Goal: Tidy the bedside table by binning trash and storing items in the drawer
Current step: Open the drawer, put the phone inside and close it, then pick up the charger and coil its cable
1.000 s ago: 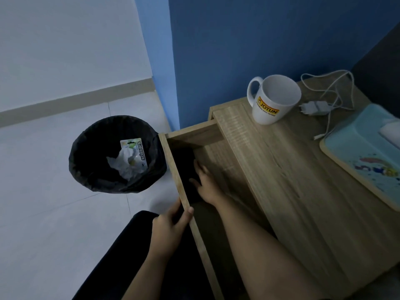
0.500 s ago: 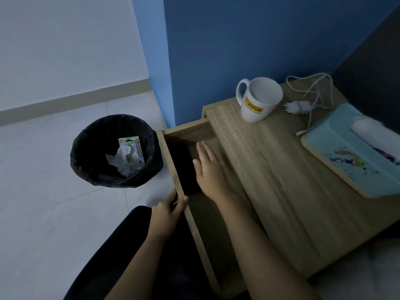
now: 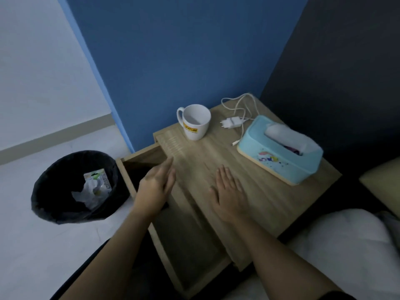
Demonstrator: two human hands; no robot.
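The wooden bedside table (image 3: pixel 255 191) has its drawer (image 3: pixel 194 276) pulled out to the left. My left hand (image 3: pixel 155 187) hovers over the drawer's dark far end, fingers straight and empty. Over the tabletop my right hand (image 3: pixel 229 191) lies flat, palm down, holding nothing. On the table stand a white mug (image 3: pixel 195 122), a white charger with its cable (image 3: pixel 232 122) and a light-blue tissue box (image 3: pixel 281 154). A black bin (image 3: pixel 54 191) on the floor left of the drawer holds crumpled paper and a wrapper (image 3: pixel 95 185).
A blue wall rises behind the table and a dark headboard (image 3: pixel 346 83) stands to the right. White bedding (image 3: pixel 346 245) and a pillow edge lie at the lower right. My dark-clothed leg (image 3: pixel 91 267) is below the drawer on the white tiled floor.
My left hand let go of the drawer's front edge and rose over the drawer. My right hand came out of the drawer and moved right onto the tabletop. The view shifted up and right.
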